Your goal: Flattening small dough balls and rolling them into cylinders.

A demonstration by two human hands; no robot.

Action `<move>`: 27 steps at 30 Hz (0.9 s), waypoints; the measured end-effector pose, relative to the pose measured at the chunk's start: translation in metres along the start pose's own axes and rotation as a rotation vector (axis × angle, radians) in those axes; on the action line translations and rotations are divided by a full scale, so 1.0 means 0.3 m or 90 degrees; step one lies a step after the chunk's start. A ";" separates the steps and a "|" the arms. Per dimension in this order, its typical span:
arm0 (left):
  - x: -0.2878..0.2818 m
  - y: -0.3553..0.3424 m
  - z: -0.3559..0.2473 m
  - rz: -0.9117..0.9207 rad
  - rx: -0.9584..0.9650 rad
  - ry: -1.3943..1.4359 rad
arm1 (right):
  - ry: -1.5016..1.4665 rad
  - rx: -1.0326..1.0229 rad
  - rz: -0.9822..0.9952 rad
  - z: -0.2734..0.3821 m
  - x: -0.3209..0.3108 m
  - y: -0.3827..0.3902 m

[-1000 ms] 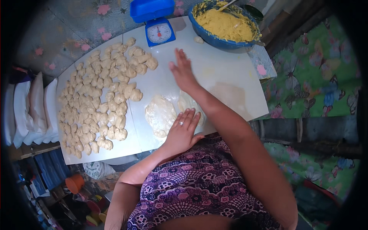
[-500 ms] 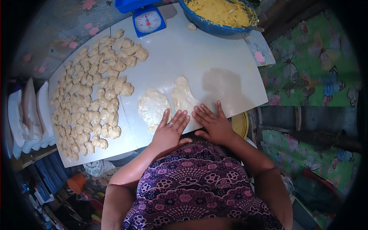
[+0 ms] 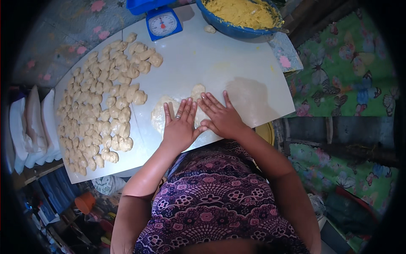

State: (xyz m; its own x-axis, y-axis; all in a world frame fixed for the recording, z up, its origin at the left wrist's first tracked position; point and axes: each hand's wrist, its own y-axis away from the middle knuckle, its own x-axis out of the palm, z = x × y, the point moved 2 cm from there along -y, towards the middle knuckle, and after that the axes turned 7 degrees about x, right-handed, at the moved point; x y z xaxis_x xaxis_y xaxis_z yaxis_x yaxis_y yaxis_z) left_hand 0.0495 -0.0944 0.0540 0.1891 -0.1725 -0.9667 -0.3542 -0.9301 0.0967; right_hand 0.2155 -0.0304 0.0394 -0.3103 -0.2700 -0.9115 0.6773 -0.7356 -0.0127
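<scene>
Two flattened pieces of pale dough lie side by side near the front edge of the white table. My left hand (image 3: 182, 122) rests palm down with fingers spread, covering much of the left dough piece (image 3: 158, 115). Over the right dough piece (image 3: 197, 90) lies my right hand (image 3: 222, 116), flat with fingers stretched; only the far tip of that dough shows. The thumbs of both hands come close together between the pieces. A ring sits on a finger of my left hand.
Many small dough lumps (image 3: 101, 106) cover the table's left side. At the back stand a blue dial scale (image 3: 164, 24) and a blue basin (image 3: 237, 31) of yellow filling, with a small dough lump (image 3: 209, 28) beside it. The white table (image 3: 190, 55) ends close to my body.
Both hands have slid forward, away from my body, over the dough. They now cover more of both pieces, and the right one's visible part is smaller.
</scene>
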 end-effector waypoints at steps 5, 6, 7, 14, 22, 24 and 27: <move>-0.044 -0.041 0.029 -0.003 -0.054 0.088 | 0.076 0.015 -0.047 -0.003 0.004 -0.045; -0.024 -0.043 0.037 -0.004 -0.058 0.087 | 0.076 0.011 -0.046 -0.001 0.013 -0.055; -0.002 -0.045 0.045 -0.019 -0.041 0.059 | 0.054 0.006 -0.015 0.000 0.027 -0.068; -0.025 -0.090 0.062 -0.035 -0.088 0.047 | 0.033 0.003 0.060 -0.049 -0.014 -0.208; -0.037 -0.117 0.054 0.027 -0.045 0.036 | 0.084 0.033 0.164 -0.104 -0.050 -0.200; -0.069 -0.136 0.068 0.067 -0.111 0.029 | 0.091 0.005 0.003 -0.101 -0.059 -0.150; -0.028 -0.074 0.039 -0.035 -0.015 -0.025 | 0.129 -0.016 0.139 -0.083 -0.032 -0.002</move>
State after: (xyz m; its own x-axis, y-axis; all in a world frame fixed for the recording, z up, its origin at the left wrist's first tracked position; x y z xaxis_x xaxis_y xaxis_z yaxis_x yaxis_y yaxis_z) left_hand 0.0451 -0.0685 0.0572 0.1716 -0.1092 -0.9791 -0.3228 -0.9452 0.0489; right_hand 0.2347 -0.0119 0.0380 -0.0177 -0.2894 -0.9571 0.7303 -0.6575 0.1853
